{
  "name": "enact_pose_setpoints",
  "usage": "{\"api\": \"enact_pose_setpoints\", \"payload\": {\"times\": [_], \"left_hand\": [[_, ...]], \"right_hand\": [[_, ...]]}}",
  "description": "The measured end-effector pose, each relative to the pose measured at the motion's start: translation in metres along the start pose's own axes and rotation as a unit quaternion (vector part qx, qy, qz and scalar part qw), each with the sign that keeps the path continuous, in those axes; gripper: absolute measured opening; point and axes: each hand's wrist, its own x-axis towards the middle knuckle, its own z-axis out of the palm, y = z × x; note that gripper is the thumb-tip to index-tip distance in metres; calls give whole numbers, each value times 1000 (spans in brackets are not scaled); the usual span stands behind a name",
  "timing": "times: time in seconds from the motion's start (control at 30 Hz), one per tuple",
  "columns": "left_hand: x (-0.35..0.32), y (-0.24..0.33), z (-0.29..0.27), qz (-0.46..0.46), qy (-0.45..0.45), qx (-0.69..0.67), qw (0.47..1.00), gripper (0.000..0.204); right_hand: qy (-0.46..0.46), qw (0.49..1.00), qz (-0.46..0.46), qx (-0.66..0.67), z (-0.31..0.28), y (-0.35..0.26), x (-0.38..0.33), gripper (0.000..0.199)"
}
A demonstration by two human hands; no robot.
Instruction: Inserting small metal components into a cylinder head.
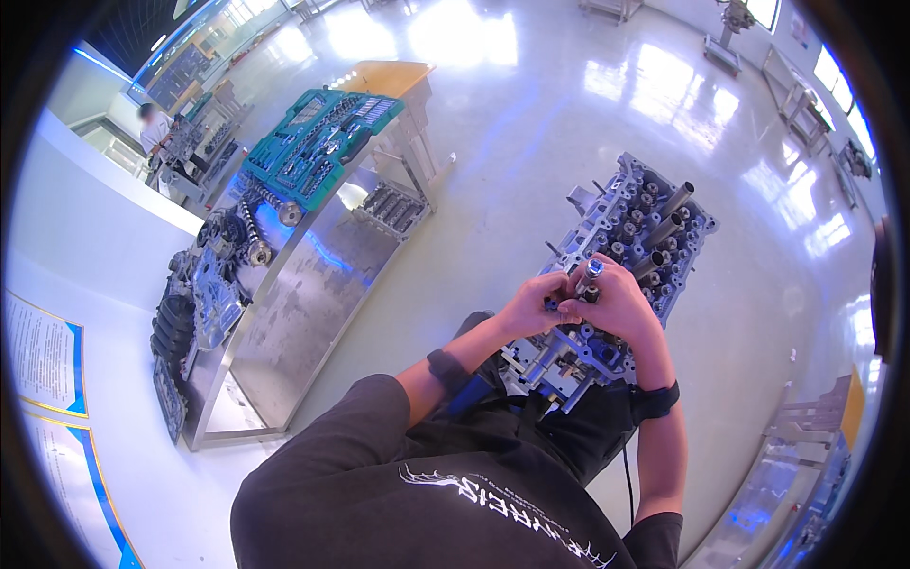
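Big glossy floor (531,104) all around, and on the left a long steel bench (313,284) with a teal socket set tray (318,133) at the far end and a camshaft (254,223) plus a dark engine assembly (194,294) nearer. Another person (152,123) works far off at the upper left.

Right in front sits the aluminium cylinder head (630,237) on its stand, with three steel tubes (664,228) sticking up out of it at the far side. That casting looks heavy and rigid, not something you'd shift by hand.

Both hands meet over its near half. The left hand (531,305) is closed around a small dark part, too tiny to make out. The right hand (621,303) has its grip closed on a small shiny metal tool (590,273), tip poking up between the fingers. I'd guess that tool is light, stiff and a bit slick, maybe oily, so best held round the shank with fingertips close to the working end.
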Motion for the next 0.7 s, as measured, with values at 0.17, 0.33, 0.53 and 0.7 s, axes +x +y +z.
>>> {"api": "enact_pose_setpoints", "payload": {"times": [0.17, 0.33, 0.53, 0.7], "left_hand": [[0, -4, -3, 7, 8, -55, 998, 27], [0, 4, -10, 7, -15, -56, 998, 26], [-2, 6, -7, -9, -30, -94, 995, 36], [-3, 16, -7, -17, -43, -92, 995, 47]], "right_hand": [[-17, 1000, 15, 8, 0, -2, -1, 23], [-23, 999, 16, 25, -3, -4, -1, 20], [-17, 998, -30, 43, 2, 7, -3, 17], [-37, 998, -41, 44, -4, 3, -6, 21]]}}
